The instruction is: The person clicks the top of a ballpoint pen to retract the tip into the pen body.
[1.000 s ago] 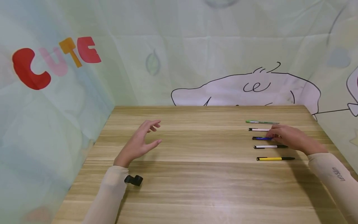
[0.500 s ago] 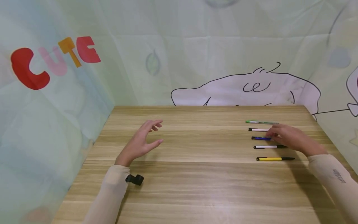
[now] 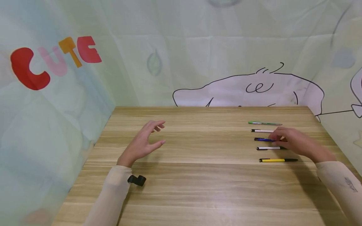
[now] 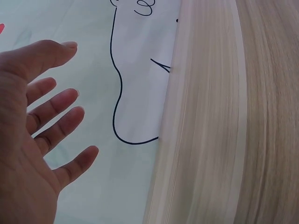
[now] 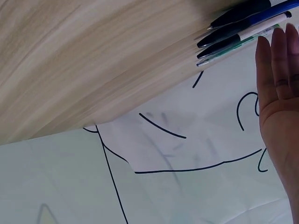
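My right hand [image 3: 295, 141] is over a row of pens, with thumb and fingertips pinching the blue pen [image 3: 261, 139], whose right part they cover in the head view. The blue pen [image 5: 261, 19] shows its dark tip in the right wrist view. Beyond it lie a white pen [image 3: 261, 131], partly behind the fingers, and a green pen [image 3: 264, 123]. On the near side are another white pen [image 3: 268, 148] with a black grip and a yellow pen [image 3: 277, 160]. Well to the left, my left hand [image 3: 141, 142] hovers with fingers spread and nothing in it.
The wood-grain table [image 3: 198, 188] reaches back to a printed cloth [image 3: 158, 40] hanging behind and at the sides. A black wrist device [image 3: 137, 180] sticks out from the left sleeve.
The blue pen has slid very slightly left. The right hand's wrist has shifted a little right and toward me, fingers still at that pen. The left hand has drifted slightly right.
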`<state>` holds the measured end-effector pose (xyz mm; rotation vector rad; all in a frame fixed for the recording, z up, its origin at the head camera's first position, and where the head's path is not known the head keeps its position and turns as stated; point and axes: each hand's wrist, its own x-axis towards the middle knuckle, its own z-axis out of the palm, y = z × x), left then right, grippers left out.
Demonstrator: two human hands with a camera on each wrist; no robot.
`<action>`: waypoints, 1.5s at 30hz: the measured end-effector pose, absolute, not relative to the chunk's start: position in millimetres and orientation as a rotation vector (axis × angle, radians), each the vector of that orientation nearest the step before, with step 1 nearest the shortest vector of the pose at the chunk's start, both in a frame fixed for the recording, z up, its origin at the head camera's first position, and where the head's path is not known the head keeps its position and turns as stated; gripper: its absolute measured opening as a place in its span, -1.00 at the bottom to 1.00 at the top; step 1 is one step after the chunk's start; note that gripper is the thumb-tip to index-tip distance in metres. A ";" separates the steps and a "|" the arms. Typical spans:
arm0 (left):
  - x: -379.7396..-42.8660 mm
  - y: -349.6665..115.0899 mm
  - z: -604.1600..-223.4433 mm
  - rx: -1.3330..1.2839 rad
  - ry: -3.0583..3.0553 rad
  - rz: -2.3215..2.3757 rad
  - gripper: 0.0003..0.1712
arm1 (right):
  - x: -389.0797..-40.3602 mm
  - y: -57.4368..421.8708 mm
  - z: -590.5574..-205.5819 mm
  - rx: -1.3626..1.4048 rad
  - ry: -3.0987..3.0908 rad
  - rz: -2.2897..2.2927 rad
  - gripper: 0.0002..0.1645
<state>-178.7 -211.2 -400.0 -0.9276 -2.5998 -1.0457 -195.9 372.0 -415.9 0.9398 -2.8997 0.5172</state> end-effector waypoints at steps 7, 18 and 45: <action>-178.3 -209.2 -400.4 -0.926 -2.603 -1.052 -0.19 | -191.1 369.7 -421.8 0.985 -2.872 0.533 -0.73; -180.4 -206.9 -401.0 -0.937 -2.604 -1.076 -0.18 | -190.3 374.1 -431.0 1.048 -2.860 0.500 -0.65; -183.7 -201.8 -401.7 -0.957 -2.593 -1.059 -0.18 | -188.5 371.2 -426.1 1.041 -2.843 0.393 -0.70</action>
